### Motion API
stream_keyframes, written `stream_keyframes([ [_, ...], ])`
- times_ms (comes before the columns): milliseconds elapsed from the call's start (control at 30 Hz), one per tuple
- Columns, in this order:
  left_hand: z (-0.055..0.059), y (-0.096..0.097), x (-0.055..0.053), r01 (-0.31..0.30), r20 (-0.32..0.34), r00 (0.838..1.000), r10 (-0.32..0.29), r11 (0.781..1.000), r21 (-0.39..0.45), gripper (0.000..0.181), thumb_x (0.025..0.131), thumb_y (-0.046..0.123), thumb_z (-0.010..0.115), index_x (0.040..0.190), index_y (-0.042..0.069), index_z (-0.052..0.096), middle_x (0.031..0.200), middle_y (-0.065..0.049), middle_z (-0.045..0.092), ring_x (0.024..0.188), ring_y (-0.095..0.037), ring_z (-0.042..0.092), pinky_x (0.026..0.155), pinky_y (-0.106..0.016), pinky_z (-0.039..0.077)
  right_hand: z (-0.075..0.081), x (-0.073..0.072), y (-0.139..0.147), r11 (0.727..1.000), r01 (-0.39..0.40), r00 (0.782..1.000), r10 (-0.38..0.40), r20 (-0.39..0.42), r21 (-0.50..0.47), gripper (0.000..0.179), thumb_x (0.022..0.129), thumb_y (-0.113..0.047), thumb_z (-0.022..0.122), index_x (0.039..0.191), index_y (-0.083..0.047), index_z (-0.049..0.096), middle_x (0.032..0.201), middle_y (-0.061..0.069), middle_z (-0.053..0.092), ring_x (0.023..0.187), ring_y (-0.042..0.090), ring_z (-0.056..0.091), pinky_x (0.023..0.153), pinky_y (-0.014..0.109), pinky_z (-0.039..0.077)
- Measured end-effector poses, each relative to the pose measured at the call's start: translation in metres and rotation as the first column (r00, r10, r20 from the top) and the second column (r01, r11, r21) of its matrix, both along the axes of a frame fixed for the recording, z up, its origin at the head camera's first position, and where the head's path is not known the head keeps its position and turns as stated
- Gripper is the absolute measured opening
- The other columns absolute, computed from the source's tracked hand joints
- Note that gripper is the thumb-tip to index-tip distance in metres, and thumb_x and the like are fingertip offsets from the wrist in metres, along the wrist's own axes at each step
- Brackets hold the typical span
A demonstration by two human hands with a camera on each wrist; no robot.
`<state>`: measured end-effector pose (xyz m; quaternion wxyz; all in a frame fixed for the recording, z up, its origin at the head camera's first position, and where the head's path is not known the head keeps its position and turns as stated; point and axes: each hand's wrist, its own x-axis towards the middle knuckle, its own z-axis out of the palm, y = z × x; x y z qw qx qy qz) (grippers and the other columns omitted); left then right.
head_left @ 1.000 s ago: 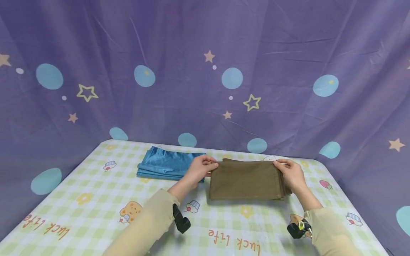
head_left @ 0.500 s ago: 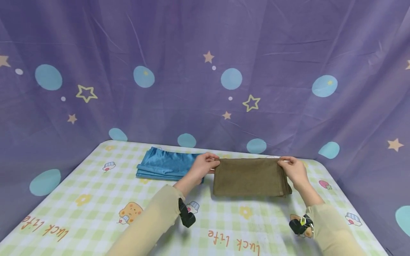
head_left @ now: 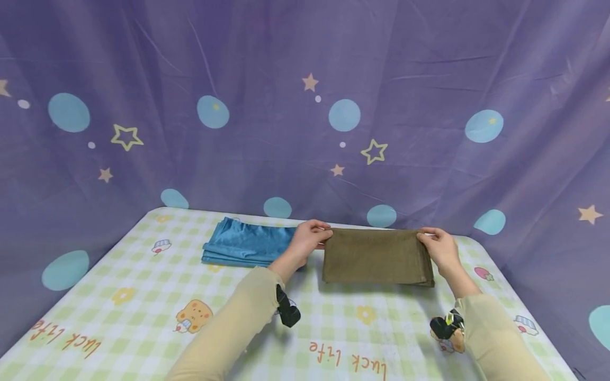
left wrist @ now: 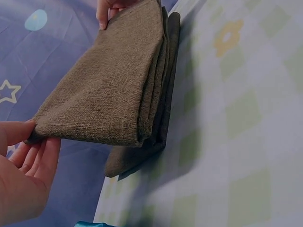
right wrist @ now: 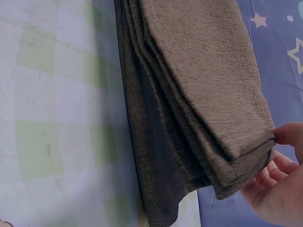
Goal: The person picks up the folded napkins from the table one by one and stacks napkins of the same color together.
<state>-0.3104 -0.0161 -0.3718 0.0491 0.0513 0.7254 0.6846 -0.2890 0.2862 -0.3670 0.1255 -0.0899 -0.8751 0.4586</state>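
Note:
A folded brown cloth (head_left: pixel 376 256) in several layers stands tilted up between my two hands in the head view. My left hand (head_left: pixel 307 241) pinches its upper left corner between thumb and fingers, while my right hand (head_left: pixel 440 248) pinches the upper right corner. In the left wrist view the layers of the brown cloth (left wrist: pixel 106 80) hang stacked, with one fold spread lower by the tabletop. The right wrist view shows the thumb of my right hand (right wrist: pixel 279 189) on top of the cloth's corner (right wrist: pixel 251 151) and fingers beneath.
A folded shiny blue cloth (head_left: pixel 252 243) lies at the back left, partly hidden behind my left hand. Both rest over a green-and-white checked tablecloth (head_left: pixel 157 296). A purple curtain (head_left: pixel 286 174) with stars and blue ovals hangs behind the table.
Both hands have moved away from me and slightly right, carrying the brown cloth's upper edge toward the table's back. Its lower edge has shifted back too. The blue cloth has stayed put.

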Motion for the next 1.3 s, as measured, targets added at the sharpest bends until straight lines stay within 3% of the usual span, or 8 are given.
stream_keyframes([
  [267, 0.002, 0.008, -0.009, -0.023, -0.024, 0.999, 0.023, 1.000, -0.006, 0.021, 0.086, 0.008, 0.060, 0.105, -0.001, 0.060, 0.082, -0.006, 0.061, 0.065, -0.011, 0.056, 0.063, -0.029, 0.053, -0.003, -0.007, 0.005, 0.999, 0.001, 1.000, -0.001, -0.007, 0.050, 0.041, 0.092, -0.023, 0.051, 0.122, 0.004, 0.052, 0.104, 0.021, 0.062, 0.069, -0.002, 0.048, 0.063, 0.018, 0.043],
  [533, 0.003, 0.015, -0.017, -0.051, 0.003, 0.999, 0.051, 0.998, -0.036, 0.018, 0.088, 0.013, 0.060, 0.104, 0.007, 0.062, 0.087, -0.006, 0.058, 0.069, -0.014, 0.058, 0.066, -0.030, 0.053, -0.001, -0.012, 0.007, 0.999, 0.032, 0.999, -0.031, -0.029, 0.031, 0.039, 0.092, -0.023, 0.052, 0.119, 0.004, 0.054, 0.095, 0.012, 0.064, 0.066, -0.005, 0.046, 0.060, 0.016, 0.041],
  [733, 0.004, 0.021, -0.020, -0.061, -0.004, 0.998, 0.061, 0.997, -0.043, 0.018, 0.087, 0.012, 0.061, 0.103, 0.006, 0.063, 0.082, -0.005, 0.057, 0.068, -0.015, 0.056, 0.064, -0.031, 0.052, -0.003, -0.016, 0.009, 0.998, 0.053, 0.999, -0.053, -0.013, 0.031, 0.040, 0.091, -0.024, 0.053, 0.119, 0.004, 0.054, 0.102, 0.018, 0.063, 0.066, -0.005, 0.046, 0.061, 0.016, 0.041],
  [1000, -0.002, 0.027, -0.027, -0.051, 0.018, 0.998, 0.052, 0.996, -0.075, 0.021, 0.088, 0.015, 0.060, 0.107, 0.007, 0.062, 0.091, -0.008, 0.061, 0.075, -0.015, 0.057, 0.070, -0.033, 0.051, -0.007, -0.015, 0.013, 0.997, 0.068, 0.998, -0.069, 0.012, 0.034, 0.040, 0.091, -0.024, 0.052, 0.119, 0.005, 0.053, 0.104, 0.021, 0.061, 0.067, -0.002, 0.046, 0.062, 0.017, 0.041],
  [1133, -0.007, 0.029, -0.029, -0.077, 0.012, 0.997, 0.078, 0.994, -0.074, 0.019, 0.088, 0.015, 0.061, 0.105, 0.007, 0.062, 0.092, -0.009, 0.062, 0.073, -0.014, 0.057, 0.067, -0.031, 0.051, -0.011, -0.017, 0.014, 0.997, 0.063, 0.998, -0.064, 0.009, 0.043, 0.040, 0.091, -0.024, 0.052, 0.119, 0.005, 0.053, 0.105, 0.023, 0.061, 0.068, -0.002, 0.047, 0.063, 0.017, 0.041],
  [1300, -0.014, 0.031, -0.031, -0.127, -0.008, 0.992, 0.127, 0.990, -0.068, 0.021, 0.087, 0.012, 0.061, 0.106, 0.004, 0.063, 0.090, -0.009, 0.062, 0.070, -0.012, 0.055, 0.065, -0.031, 0.051, -0.016, -0.015, 0.014, 0.997, 0.050, 0.998, -0.052, 0.031, 0.057, 0.042, 0.092, -0.024, 0.051, 0.121, 0.005, 0.051, 0.110, 0.025, 0.058, 0.080, 0.014, 0.054, 0.066, 0.021, 0.042],
])
